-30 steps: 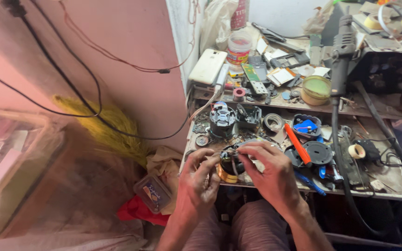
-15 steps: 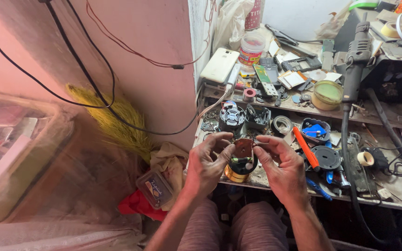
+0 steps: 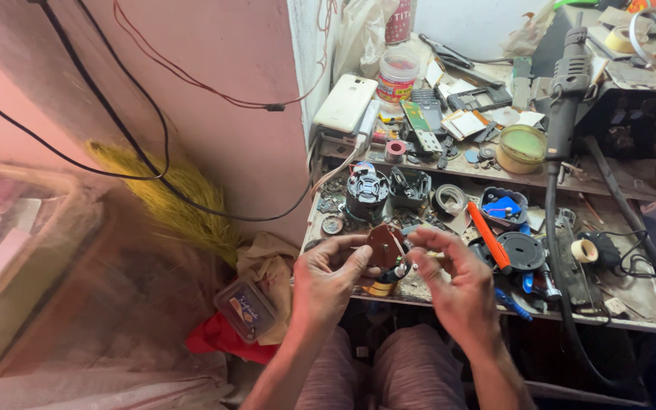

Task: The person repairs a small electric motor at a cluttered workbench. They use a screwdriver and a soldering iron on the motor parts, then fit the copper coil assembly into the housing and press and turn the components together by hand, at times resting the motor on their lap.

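We pinch a small brown board [image 3: 383, 245] in our left hand [image 3: 326, 279], fingers closed on its left edge, above the bench's [image 3: 632, 300] front edge. It looks rounded, rust-brown, tilted. Our right hand [image 3: 457, 282] grips its right side, fingertips curled shut.

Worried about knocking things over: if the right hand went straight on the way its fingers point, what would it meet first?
Probably the brown board pinched in the left hand; the right hand points up-left at it, though depth is unclear.
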